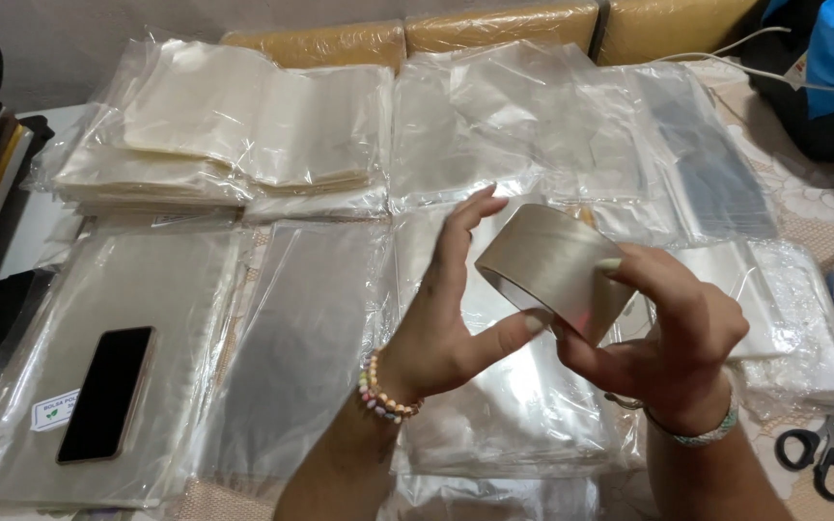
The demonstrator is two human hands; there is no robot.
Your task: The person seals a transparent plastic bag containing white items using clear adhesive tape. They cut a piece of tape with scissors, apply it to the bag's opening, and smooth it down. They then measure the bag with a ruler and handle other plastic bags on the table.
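While gripped, tape roll (pixel 554 270) between both hands' fingers (pixel 629 265)

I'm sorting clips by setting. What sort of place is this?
Probably a small home packing spot: stacks of clear plastic bags cover the surface, both hands hold a wide roll of clear tape, and scissors lie at the right.
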